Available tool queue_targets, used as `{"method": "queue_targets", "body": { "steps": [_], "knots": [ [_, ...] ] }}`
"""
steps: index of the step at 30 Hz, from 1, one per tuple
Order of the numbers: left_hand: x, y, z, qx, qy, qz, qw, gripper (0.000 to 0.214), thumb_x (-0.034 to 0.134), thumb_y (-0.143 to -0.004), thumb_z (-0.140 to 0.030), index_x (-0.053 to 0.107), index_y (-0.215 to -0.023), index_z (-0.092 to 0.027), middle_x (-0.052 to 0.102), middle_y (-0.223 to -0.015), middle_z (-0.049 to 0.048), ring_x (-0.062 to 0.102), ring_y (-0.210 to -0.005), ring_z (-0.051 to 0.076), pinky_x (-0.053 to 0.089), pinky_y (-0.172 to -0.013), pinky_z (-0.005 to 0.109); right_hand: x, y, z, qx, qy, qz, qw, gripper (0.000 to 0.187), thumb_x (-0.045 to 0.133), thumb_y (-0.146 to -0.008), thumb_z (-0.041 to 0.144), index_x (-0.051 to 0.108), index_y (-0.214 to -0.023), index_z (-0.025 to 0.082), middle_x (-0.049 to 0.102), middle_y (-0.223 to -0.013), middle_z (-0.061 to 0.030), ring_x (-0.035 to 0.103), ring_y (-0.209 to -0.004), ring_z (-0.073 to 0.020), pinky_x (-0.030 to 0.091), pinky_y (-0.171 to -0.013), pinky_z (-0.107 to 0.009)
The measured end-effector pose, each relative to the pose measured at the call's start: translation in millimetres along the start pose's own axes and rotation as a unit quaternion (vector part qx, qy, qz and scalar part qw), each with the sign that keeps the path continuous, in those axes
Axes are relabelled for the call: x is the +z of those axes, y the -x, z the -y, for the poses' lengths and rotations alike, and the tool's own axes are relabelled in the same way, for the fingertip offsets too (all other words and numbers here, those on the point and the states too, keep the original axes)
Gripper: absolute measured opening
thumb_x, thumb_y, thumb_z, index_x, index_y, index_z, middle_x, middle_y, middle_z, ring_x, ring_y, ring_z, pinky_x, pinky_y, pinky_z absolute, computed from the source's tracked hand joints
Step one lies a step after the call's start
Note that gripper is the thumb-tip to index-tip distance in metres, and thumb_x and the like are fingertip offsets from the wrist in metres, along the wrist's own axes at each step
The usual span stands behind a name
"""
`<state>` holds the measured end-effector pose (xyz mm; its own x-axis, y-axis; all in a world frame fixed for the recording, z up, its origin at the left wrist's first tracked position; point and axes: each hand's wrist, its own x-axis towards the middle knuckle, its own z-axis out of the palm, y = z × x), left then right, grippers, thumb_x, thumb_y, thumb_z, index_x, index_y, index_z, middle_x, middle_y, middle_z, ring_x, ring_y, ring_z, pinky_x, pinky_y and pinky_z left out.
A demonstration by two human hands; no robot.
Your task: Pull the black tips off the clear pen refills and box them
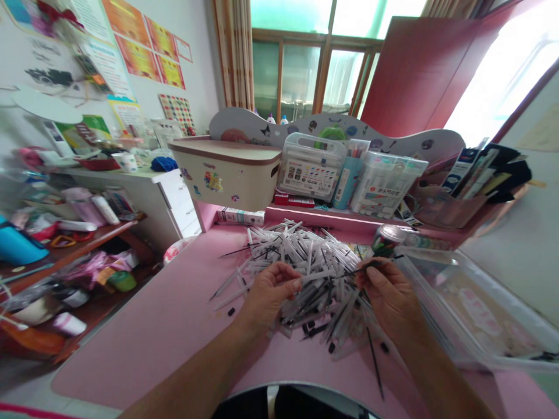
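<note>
My left hand [271,292] is closed in a pinch on a translucent white tube [318,276], which looks like a pen barrel and points to the right. Opposite it, my right hand [389,292] pinches a thin black rod [350,273] that resembles a pen refill. The rod's tip is at or close to the tube's right end; whether it is inside, I cannot tell. Beneath and beyond both hands spreads a heap of similar tubes and black rods [301,247]. Small black caps [231,312] lie around the heap, and one long black rod [374,364] lies near my right forearm.
The pink desk [144,326] carries a clear plastic bin [476,302] on the right and a can [388,235] beside it. On the raised shelf stand a cream lidded box [227,174], marker cases [312,169] and a pen holder [458,203]. Cluttered shelves [100,238] stand left.
</note>
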<state>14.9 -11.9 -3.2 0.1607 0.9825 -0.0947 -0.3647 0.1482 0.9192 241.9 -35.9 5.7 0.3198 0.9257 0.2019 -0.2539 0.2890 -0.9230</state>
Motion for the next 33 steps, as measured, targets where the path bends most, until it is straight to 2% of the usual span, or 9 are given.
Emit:
{"method": "queue_targets", "body": {
  "steps": [10,14,19,24,27,29,33],
  "knots": [
    [3.7,3,-3,0.003,0.000,-0.009,1.000,0.024,0.083,-0.057,-0.020,0.063,-0.069,-0.016,0.070,-0.072,0.0001,0.056,-0.059,0.009,0.042,-0.054,0.019,3,1,2,-0.001,-0.049,-0.019,0.999,0.021,0.084,-0.068,0.032,0.072,-0.082,0.022,0.070,-0.077,0.0001,0.062,-0.066,-0.0105,0.051,-0.063,-0.021],
    [2.8,3,-2,0.003,-0.002,-0.006,1.000,0.023,0.082,-0.058,-0.019,0.063,-0.069,-0.016,0.071,-0.073,0.0004,0.055,-0.059,0.008,0.042,-0.054,0.019,3,0,3,-0.008,-0.046,-0.019,0.999,0.020,0.083,-0.069,0.032,0.071,-0.081,0.022,0.070,-0.077,-0.0002,0.062,-0.066,-0.0110,0.051,-0.062,-0.022],
    [4.5,3,-3,-0.003,0.005,-0.014,1.000,0.023,0.082,-0.057,-0.020,0.062,-0.068,-0.016,0.071,-0.072,-0.0001,0.054,-0.057,0.008,0.042,-0.054,0.019,3,-1,4,-0.022,-0.044,-0.049,0.998,0.018,0.081,-0.070,0.031,0.071,-0.082,0.022,0.070,-0.077,0.0004,0.062,-0.066,-0.0112,0.050,-0.063,-0.023],
    [2.7,2,-2,0.001,-0.006,-0.005,1.000,0.023,0.083,-0.057,-0.021,0.062,-0.067,-0.016,0.071,-0.075,0.0012,0.057,-0.060,0.010,0.043,-0.055,0.020,3,0,2,-0.020,-0.007,-0.036,0.999,0.016,0.079,-0.071,0.030,0.070,-0.082,0.022,0.070,-0.078,0.0000,0.061,-0.067,-0.0127,0.050,-0.065,-0.026],
    [-1.2,2,2,0.020,-0.059,0.019,0.998,0.018,0.081,-0.063,-0.021,0.066,-0.072,-0.017,0.071,-0.075,0.0018,0.061,-0.065,0.013,0.046,-0.061,0.022,2,2,-2,-0.017,0.027,-0.021,0.999,0.018,0.078,-0.074,0.033,0.069,-0.085,0.022,0.070,-0.081,-0.0011,0.062,-0.070,-0.0149,0.051,-0.068,-0.029],
    [-2.7,4,4,0.059,-0.136,0.046,0.988,0.013,0.077,-0.069,-0.020,0.071,-0.080,-0.018,0.072,-0.077,0.0024,0.065,-0.072,0.016,0.049,-0.070,0.026,1,4,-6,-0.010,0.041,-0.008,0.999,0.019,0.078,-0.075,0.034,0.070,-0.086,0.022,0.070,-0.083,-0.0018,0.063,-0.074,-0.0159,0.051,-0.072,-0.030],
    [-0.7,12,3,0.177,-0.311,0.092,0.929,0.021,0.065,-0.080,-0.015,0.076,-0.096,-0.022,0.076,-0.094,0.0050,0.068,-0.088,0.021,0.049,-0.086,0.033,2,7,-11,-0.001,0.064,0.027,0.998,0.018,0.078,-0.075,0.035,0.071,-0.085,0.021,0.069,-0.082,-0.0016,0.063,-0.077,-0.0160,0.051,-0.074,-0.028]
  ]
}}
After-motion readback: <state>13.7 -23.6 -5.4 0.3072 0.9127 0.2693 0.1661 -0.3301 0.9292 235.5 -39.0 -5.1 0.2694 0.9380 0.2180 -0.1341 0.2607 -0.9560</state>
